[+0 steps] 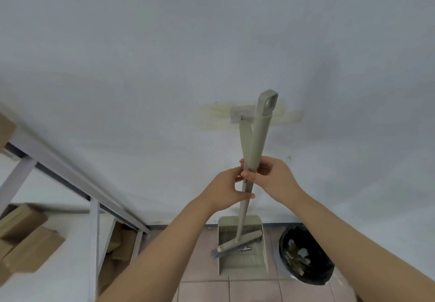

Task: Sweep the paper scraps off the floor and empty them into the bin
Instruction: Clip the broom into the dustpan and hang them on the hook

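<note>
Both arms are held forward and raised. The broom handle [255, 141] is gripped in the curled fingers of the right hand [270, 179] and clasped just beneath by the left hand [223, 191]. Below the hands, the broom head [249, 237] is rested in the dustpan [249, 261]. The bin [327, 276], holding paper scraps [299, 254], is seen below the right hand.

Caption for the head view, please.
The left hand and right hand grip the broom handle above the dustpan, beside the lined bin.

Storeroom — metal shelving [70, 184] stacked with cardboard boxes [30, 247], tiled floor [202, 287].
</note>
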